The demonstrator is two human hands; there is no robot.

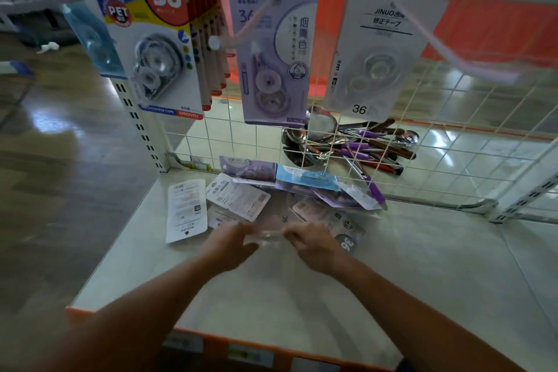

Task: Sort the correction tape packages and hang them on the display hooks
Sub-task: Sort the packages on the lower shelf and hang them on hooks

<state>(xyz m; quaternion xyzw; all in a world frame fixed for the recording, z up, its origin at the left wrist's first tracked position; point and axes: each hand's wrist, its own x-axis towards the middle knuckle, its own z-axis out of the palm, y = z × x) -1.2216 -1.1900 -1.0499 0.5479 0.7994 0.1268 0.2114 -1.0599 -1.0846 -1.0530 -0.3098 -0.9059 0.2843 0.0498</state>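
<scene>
The left hand (232, 246) and right hand (314, 247) both pinch 1 blurry package (268, 235) over the pile (238, 198); next it must go up onto a matching hook (447, 45).

We see the hanging packages (169, 48) are glossy card with clear, shiny plastic bumps. The spoons (320, 130) are shiny metal. The wire grid (422, 160) is smooth and white. The shelf (392, 266) looks smooth and dull.

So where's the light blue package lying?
Head view: the light blue package lies at the pile's back by the wire grid, right of a purple package.
</scene>
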